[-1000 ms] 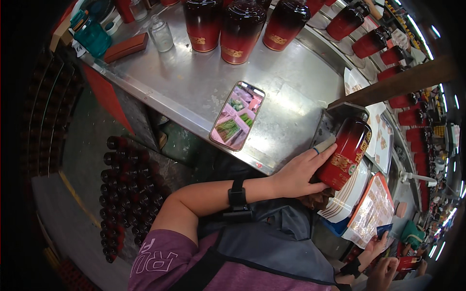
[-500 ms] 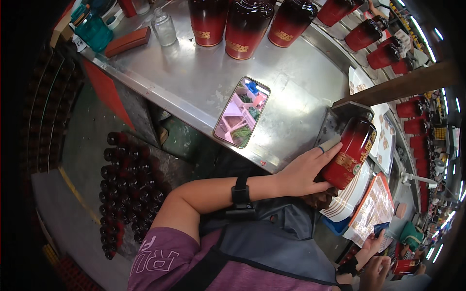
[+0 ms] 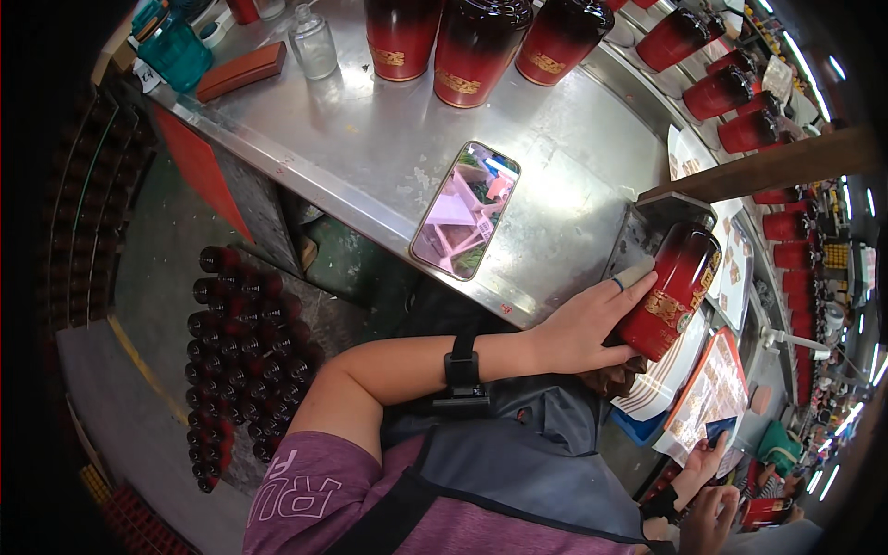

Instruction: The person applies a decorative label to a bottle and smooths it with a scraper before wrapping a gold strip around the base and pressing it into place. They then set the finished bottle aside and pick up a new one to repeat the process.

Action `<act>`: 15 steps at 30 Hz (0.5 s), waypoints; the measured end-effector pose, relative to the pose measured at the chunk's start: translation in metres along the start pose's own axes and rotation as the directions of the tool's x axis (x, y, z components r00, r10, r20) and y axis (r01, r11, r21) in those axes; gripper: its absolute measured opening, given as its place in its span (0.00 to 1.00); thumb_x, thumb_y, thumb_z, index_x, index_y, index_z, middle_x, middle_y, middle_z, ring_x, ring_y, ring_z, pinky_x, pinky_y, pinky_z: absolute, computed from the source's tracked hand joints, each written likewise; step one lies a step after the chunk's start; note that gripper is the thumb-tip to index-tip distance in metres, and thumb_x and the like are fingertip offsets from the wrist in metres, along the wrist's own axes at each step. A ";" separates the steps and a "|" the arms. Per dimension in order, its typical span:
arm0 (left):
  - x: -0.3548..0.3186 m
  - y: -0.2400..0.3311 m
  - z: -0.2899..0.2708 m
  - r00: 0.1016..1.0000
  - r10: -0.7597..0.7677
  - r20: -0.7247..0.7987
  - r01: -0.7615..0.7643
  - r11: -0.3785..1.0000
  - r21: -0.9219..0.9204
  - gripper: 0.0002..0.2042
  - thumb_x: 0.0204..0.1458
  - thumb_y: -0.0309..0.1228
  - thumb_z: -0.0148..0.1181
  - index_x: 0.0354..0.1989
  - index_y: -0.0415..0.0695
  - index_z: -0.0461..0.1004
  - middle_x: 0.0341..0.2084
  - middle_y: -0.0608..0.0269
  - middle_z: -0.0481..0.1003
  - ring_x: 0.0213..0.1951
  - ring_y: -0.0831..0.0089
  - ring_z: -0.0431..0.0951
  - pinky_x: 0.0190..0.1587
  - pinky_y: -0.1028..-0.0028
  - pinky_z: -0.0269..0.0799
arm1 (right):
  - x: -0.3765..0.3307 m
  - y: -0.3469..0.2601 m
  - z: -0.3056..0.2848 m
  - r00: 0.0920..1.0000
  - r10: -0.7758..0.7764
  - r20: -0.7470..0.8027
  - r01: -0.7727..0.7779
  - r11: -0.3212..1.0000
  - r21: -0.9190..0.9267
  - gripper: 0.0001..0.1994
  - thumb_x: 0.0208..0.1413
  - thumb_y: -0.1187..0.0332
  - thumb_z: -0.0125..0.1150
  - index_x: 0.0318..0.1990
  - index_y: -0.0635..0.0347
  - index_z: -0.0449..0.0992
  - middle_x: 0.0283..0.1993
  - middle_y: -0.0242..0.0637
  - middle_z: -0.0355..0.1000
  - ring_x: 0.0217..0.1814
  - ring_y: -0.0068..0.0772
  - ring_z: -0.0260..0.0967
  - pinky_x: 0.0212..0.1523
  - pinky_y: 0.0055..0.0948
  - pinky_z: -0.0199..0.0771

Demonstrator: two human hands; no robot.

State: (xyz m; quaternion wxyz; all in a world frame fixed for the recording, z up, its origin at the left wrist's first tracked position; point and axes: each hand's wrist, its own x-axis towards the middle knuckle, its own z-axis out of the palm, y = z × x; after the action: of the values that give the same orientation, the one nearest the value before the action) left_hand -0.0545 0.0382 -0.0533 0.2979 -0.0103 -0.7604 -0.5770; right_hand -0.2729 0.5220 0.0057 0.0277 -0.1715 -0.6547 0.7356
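My left hand (image 3: 587, 324) rests against a red bottle (image 3: 673, 294) with gold markings and a dark upper end. The fingers lie along one side and the thumb on the other; a beige cover sits on one finger. The bottle lies tilted by a dark metal holder (image 3: 659, 209). At the lower right, my right hand (image 3: 700, 465) pinches a small dark blue piece (image 3: 721, 427), which looks like a card or film. It is held over an orange-edged sheet (image 3: 707, 393) bearing rows of small gold labels. A brown crumpled thing (image 3: 618, 377) shows under my left hand.
A phone (image 3: 465, 211) lies on the metal table (image 3: 370, 139). Several red bottles (image 3: 476, 55) stand at the far edge, near a clear glass bottle (image 3: 313, 43). A wooden bar (image 3: 768, 165) crosses the right side. Another person's hand (image 3: 710, 520) is near my right. Dark bottles (image 3: 245, 342) crowd the lower left.
The red bottles in the row at the upper right have shifted. My right hand has moved slightly left and up with the blue piece. My left hand stays on the bottle.
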 end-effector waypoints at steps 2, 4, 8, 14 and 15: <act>-0.001 -0.001 0.001 1.000 0.001 -0.001 -0.001 1.000 -0.006 0.48 0.49 0.40 0.66 0.75 0.42 0.42 0.67 0.38 0.55 0.61 0.43 0.64 0.64 0.59 0.62 | -0.001 0.000 0.001 1.000 0.001 0.002 -0.001 1.000 -0.001 0.09 0.57 0.65 0.70 0.41 0.56 0.77 0.36 0.29 0.77 0.27 0.19 0.69 0.22 0.15 0.67; 0.000 -0.001 0.000 1.000 0.001 -0.002 -0.001 1.000 -0.012 0.48 0.49 0.40 0.66 0.74 0.42 0.43 0.66 0.37 0.55 0.61 0.43 0.64 0.64 0.58 0.61 | -0.002 0.001 0.001 1.000 0.003 0.002 -0.003 1.000 -0.001 0.09 0.57 0.65 0.70 0.41 0.55 0.77 0.36 0.28 0.77 0.27 0.19 0.69 0.22 0.15 0.67; -0.001 -0.001 0.000 1.000 -0.006 0.009 0.006 1.000 -0.016 0.48 0.49 0.39 0.66 0.74 0.41 0.43 0.66 0.37 0.55 0.61 0.42 0.64 0.64 0.59 0.61 | -0.004 0.003 0.001 1.000 0.004 0.004 -0.004 1.000 0.000 0.09 0.57 0.65 0.70 0.41 0.55 0.77 0.36 0.28 0.77 0.27 0.19 0.70 0.22 0.15 0.67; -0.001 -0.003 0.000 1.000 0.000 0.000 0.000 0.999 -0.032 0.47 0.49 0.39 0.66 0.74 0.41 0.44 0.66 0.36 0.56 0.62 0.42 0.63 0.65 0.59 0.61 | -0.004 0.004 0.002 1.000 0.005 0.011 -0.005 1.000 0.003 0.10 0.57 0.65 0.70 0.42 0.55 0.77 0.37 0.28 0.77 0.28 0.19 0.70 0.23 0.15 0.67; -0.001 -0.004 0.002 1.000 0.008 -0.004 -0.008 0.999 -0.032 0.47 0.49 0.39 0.66 0.74 0.40 0.44 0.66 0.36 0.56 0.62 0.42 0.63 0.65 0.59 0.61 | -0.004 0.005 0.003 1.000 0.006 0.014 -0.006 1.000 0.004 0.10 0.57 0.65 0.70 0.42 0.55 0.77 0.37 0.28 0.77 0.28 0.19 0.70 0.23 0.15 0.67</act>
State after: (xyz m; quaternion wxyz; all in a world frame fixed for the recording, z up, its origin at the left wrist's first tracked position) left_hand -0.0563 0.0385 -0.0577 0.3015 -0.0167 -0.7504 -0.5879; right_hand -0.2694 0.5173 0.0015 0.0212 -0.1684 -0.6530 0.7381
